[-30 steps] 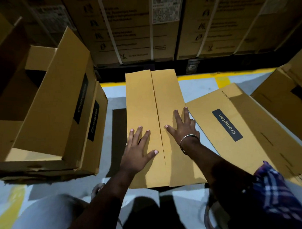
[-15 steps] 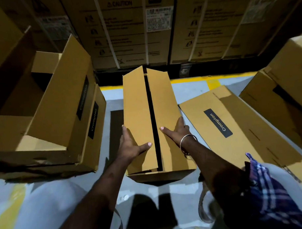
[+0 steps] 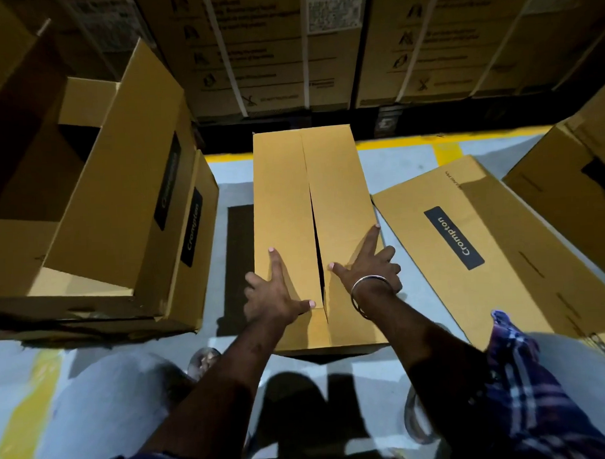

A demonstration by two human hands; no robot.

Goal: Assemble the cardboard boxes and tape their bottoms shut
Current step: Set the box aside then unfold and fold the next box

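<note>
Cardboard box (image 3: 283, 202) with its two long flaps folded nearly shut, lying on the grey floor (image 3: 405, 164) directly under both hands. Left hand (image 3: 274, 292) spread flat on the left flap, index finger pointing away and thumb reaching toward the seam; its other fingers hang over the box's left edge. Right hand (image 3: 369, 266) likewise spread flat on the right flap, thumb tip at the seam, index finger along the right edge; neither hand grips anything. A metal bangle (image 3: 365, 289) circles the right wrist. Between the two thumbs a narrow dark gap (image 3: 317, 249) remains where the flaps do not quite meet; farther from the hands the seam closes. Just right of the right hand, a flattened box (image 3: 493, 243) printed "Crompton" lies on the floor, its near corner touching the worked box. Left of the left hand, open boxes (image 3: 98, 209) rest on their sides. Beyond the fingertips, a yellow floor line (image 3: 390, 145) runs before a wall of stacked cartons (image 3: 322, 50). A plaid sleeve (image 3: 526, 386) covers the right upper arm.
</note>
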